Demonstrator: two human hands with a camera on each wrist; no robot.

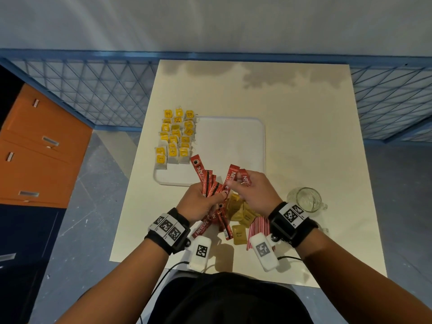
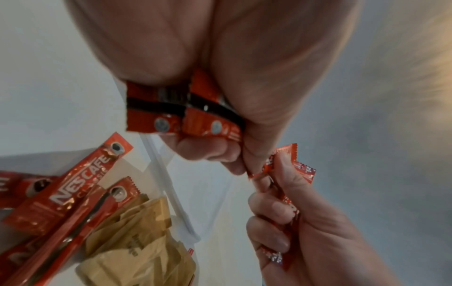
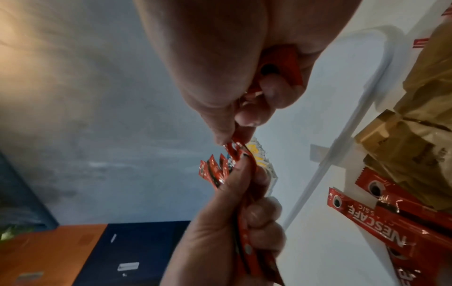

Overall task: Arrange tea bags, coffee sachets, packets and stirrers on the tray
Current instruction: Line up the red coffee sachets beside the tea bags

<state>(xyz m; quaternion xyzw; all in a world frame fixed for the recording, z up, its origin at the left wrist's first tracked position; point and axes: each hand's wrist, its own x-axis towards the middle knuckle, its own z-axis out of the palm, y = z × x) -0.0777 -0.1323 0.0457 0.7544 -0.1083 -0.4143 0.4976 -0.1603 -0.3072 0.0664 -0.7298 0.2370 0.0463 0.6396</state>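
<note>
A white tray (image 1: 233,141) lies mid-table with yellow-tagged tea bags (image 1: 175,139) in rows along its left side. Over the tray's near edge my left hand (image 1: 210,197) grips a fanned bundle of red coffee sachets (image 1: 205,181); the left wrist view shows their ends (image 2: 171,116) sticking out of the fist. My right hand (image 1: 240,183) pinches more red sachets (image 1: 244,180) right beside the bundle, fingers curled round them (image 3: 281,63). Below the hands lie loose red sachets (image 1: 217,220), brown packets (image 1: 238,213) and red-striped stirrers (image 1: 258,226).
A glass mug (image 1: 306,198) stands on the cream table (image 1: 304,136) to the right of my right wrist. Orange drawers (image 1: 39,148) stand at the left, and a blue mesh fence (image 1: 105,90) runs behind the table.
</note>
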